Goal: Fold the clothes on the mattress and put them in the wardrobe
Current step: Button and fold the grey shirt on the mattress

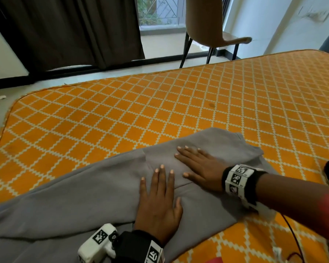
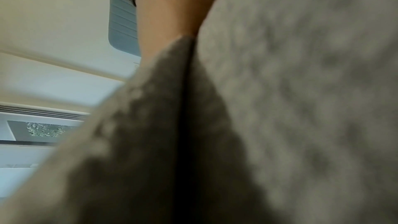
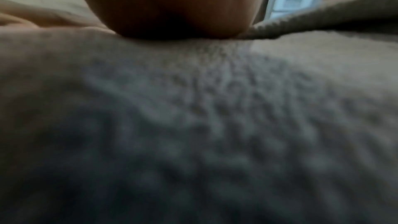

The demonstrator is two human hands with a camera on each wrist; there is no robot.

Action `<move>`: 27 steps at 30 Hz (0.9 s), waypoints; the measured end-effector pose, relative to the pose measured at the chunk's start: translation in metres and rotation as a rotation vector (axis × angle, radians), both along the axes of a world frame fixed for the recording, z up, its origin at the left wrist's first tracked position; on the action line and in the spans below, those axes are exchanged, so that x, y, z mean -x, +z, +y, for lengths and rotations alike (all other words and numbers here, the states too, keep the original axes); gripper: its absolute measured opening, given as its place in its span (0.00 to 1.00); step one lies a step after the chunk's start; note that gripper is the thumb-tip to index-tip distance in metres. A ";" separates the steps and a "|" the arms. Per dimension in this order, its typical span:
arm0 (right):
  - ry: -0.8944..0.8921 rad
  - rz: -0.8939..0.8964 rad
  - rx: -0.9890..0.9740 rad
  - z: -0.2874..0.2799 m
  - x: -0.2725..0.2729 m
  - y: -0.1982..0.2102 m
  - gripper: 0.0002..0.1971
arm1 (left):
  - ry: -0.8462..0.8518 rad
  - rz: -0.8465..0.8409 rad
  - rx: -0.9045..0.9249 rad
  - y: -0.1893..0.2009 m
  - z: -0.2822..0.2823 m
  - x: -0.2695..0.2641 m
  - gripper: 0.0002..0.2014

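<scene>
Hands flat, fingers straight and spread — our left hand (image 1: 159,207) and right hand (image 1: 198,168) press the grey garment (image 1: 84,202) on the mattress (image 1: 160,103). If we lift unevenly, we reckon the folded flap could spring open — soft fabric slides.

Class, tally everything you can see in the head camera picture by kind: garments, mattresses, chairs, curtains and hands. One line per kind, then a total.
Grey garment: 1
Orange patterned mattress: 1
Tan chair: 1
Dark curtain: 1
Hands, left hand and right hand, both flat on the garment: 2
Total: 6
</scene>
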State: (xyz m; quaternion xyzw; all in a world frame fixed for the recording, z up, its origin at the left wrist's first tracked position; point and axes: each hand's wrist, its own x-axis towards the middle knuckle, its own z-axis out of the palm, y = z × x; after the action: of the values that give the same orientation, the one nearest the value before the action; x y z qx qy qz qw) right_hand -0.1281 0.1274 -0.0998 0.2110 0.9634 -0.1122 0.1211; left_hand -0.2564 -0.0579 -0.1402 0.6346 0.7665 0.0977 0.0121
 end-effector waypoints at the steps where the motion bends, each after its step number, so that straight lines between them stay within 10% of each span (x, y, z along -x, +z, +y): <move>1: -0.007 -0.018 0.007 0.007 -0.003 -0.004 0.37 | 0.003 0.001 0.006 -0.001 0.000 0.000 0.34; 9: -0.291 -0.118 0.019 0.060 -0.034 -0.006 0.48 | 0.010 -0.034 0.025 0.000 0.001 -0.001 0.33; 13: -0.479 -0.129 -0.338 0.070 -0.047 0.017 0.51 | 0.009 -0.036 0.029 0.001 0.000 -0.002 0.32; 19: 0.326 0.050 -0.340 -0.023 -0.081 0.000 0.36 | -0.042 -0.022 0.027 0.000 0.000 0.001 0.33; 27: -0.212 -0.033 -0.254 0.014 -0.156 -0.006 0.35 | -0.039 -0.035 0.077 0.010 -0.001 -0.001 0.33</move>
State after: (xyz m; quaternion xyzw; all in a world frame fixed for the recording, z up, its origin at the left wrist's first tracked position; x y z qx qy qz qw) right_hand 0.0281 0.1418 -0.1056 0.3269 0.9401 0.0020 0.0968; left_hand -0.2558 -0.0587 -0.1298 0.6466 0.7570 0.0791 0.0520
